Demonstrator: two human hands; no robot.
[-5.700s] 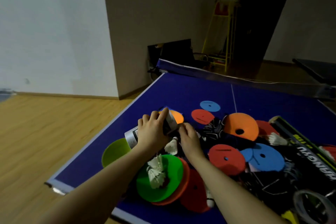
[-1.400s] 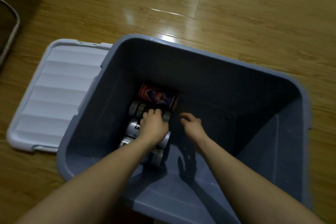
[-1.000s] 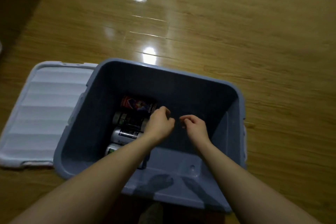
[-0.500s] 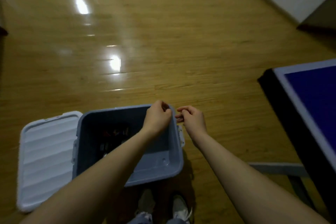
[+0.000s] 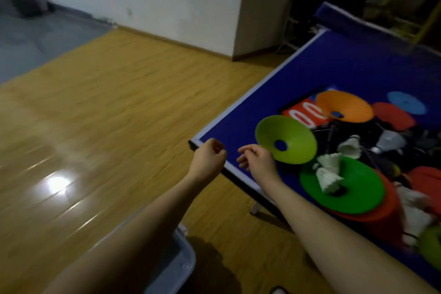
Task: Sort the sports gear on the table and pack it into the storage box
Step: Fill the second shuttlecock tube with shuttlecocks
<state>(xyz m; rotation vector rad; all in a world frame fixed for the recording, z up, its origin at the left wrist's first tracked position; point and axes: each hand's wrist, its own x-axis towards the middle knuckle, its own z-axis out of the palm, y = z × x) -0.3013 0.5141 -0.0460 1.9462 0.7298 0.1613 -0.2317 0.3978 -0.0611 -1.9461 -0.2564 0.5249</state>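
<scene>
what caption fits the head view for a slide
Empty left hand and right hand approach lime-green plastic disc cone on blue table

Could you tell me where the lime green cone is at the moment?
The lime green cone lies on the blue table near its corner, just right of the right hand.
</scene>
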